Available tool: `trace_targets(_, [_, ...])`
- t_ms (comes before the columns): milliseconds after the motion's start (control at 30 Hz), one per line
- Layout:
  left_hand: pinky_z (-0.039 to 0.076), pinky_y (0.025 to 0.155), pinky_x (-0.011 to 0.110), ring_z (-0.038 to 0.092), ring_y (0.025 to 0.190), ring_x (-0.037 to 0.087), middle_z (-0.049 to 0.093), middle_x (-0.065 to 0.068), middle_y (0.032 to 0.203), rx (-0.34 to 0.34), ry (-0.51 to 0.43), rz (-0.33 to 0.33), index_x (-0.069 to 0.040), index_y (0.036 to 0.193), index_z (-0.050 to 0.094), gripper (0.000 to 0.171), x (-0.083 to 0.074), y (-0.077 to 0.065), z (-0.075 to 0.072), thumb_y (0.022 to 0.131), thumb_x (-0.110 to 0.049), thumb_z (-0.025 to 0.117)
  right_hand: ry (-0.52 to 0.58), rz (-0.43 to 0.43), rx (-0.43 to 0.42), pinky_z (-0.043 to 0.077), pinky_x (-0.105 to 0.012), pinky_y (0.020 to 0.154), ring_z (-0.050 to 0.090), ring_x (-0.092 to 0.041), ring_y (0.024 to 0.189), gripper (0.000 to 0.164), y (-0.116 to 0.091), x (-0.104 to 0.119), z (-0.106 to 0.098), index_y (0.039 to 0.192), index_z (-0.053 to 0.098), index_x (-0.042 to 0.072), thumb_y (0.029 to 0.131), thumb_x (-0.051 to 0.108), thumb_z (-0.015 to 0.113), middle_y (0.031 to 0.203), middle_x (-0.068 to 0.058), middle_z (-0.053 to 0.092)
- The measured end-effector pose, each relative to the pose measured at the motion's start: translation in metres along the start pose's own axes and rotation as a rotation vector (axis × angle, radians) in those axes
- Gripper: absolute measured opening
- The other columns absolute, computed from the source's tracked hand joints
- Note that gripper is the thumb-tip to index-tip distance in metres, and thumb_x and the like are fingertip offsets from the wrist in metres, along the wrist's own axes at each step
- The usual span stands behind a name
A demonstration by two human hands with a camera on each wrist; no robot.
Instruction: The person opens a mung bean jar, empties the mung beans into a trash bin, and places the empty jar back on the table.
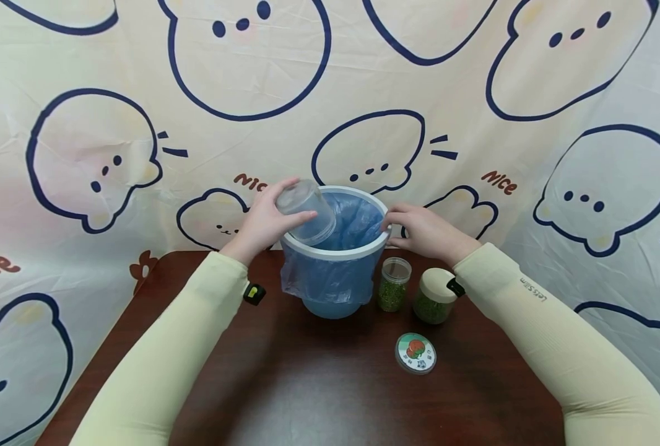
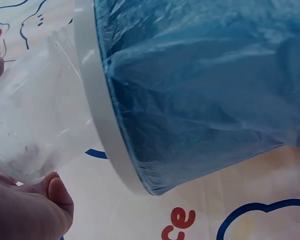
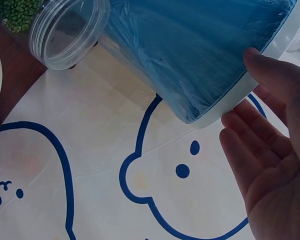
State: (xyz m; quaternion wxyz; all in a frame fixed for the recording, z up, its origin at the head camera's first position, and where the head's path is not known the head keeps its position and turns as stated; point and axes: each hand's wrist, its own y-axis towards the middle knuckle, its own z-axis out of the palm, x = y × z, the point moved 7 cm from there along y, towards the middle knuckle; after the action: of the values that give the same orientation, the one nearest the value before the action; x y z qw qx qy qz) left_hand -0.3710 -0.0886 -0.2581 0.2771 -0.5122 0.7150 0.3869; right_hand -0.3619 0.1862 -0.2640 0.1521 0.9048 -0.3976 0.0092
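My left hand (image 1: 265, 222) grips a clear plastic jar (image 2: 42, 107), tipped on its side with its mouth over the left part of a bin's rim. No contents show in the jar apart from small specks near its base. The blue bin (image 1: 332, 308) has a white rim (image 1: 338, 254) and is lined with a blue plastic bag (image 1: 330, 275), folded down over the outside. At the bin's right side, my right hand (image 1: 427, 232) holds the rim between thumb and fingers (image 3: 255, 135). How deep the bin is filled is hidden.
Right of the bin stand an uncovered clear jar (image 1: 392, 291) of green pellets and a cream-lidded jar (image 1: 433, 303), also with green contents. A round lid (image 1: 416, 354) with a red fruit picture lies nearer on the dark wooden table (image 1: 330, 390). A cartoon-printed cloth (image 1: 241, 148) hangs close behind.
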Motion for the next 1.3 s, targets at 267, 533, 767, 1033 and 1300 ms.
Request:
trace_targets(267, [0.037, 0.112, 0.067, 0.033, 0.146, 0.032, 0.040, 0.004, 0.161, 0.041, 0.052, 0.010, -0.027, 0.156, 0.043, 0.084, -0.007, 0.009, 0.005, 0.085, -0.047, 0.082, -0.006, -0.007, 0.003, 0.058, -0.044, 0.091, 0.066, -0.025, 0.105, 0.020, 0.000, -0.003, 0.003, 0.110, 0.073, 0.013, 0.092, 0.018, 0.079, 0.119, -0.008, 0.067])
trace_targets(533, [0.035, 0.114, 0.067, 0.035, 0.150, 0.031, 0.039, 0.004, 0.162, 0.045, 0.048, 0.019, -0.027, 0.157, 0.038, 0.087, -0.009, 0.007, 0.007, 0.085, -0.048, 0.082, 0.003, -0.016, 0.000, 0.057, -0.044, 0.092, 0.065, -0.024, 0.105, 0.021, 0.001, -0.002, 0.002, 0.111, 0.073, 0.012, 0.092, 0.017, 0.079, 0.119, -0.007, 0.066])
trace_targets(767, [0.047, 0.105, 0.065, 0.043, 0.141, 0.037, 0.036, 0.005, 0.164, 0.067, -0.009, 0.008, -0.030, 0.157, 0.033, 0.086, -0.005, 0.002, 0.008, 0.088, -0.044, 0.081, -0.003, -0.020, 0.002, 0.057, -0.043, 0.091, 0.065, -0.023, 0.103, 0.021, 0.000, -0.003, 0.002, 0.112, 0.073, 0.013, 0.093, 0.018, 0.078, 0.118, -0.006, 0.066])
trace_targets(1033, [0.053, 0.098, 0.061, 0.049, 0.135, 0.038, 0.030, 0.011, 0.164, 0.067, -0.058, 0.007, -0.029, 0.160, 0.025, 0.090, -0.001, -0.005, 0.008, 0.089, -0.031, 0.081, -0.012, -0.036, -0.015, 0.058, -0.043, 0.089, 0.065, -0.023, 0.102, 0.021, -0.001, -0.001, 0.002, 0.111, 0.073, 0.012, 0.092, 0.016, 0.079, 0.117, -0.007, 0.066])
trace_targets(1300, [0.054, 0.097, 0.061, 0.050, 0.134, 0.043, 0.028, 0.015, 0.157, 0.052, -0.130, 0.014, -0.024, 0.150, 0.020, 0.087, 0.007, -0.014, 0.006, 0.089, -0.022, 0.082, -0.013, -0.027, -0.011, 0.058, -0.043, 0.092, 0.065, -0.024, 0.107, 0.022, -0.002, -0.001, 0.004, 0.114, 0.073, 0.011, 0.093, 0.017, 0.078, 0.120, -0.007, 0.065])
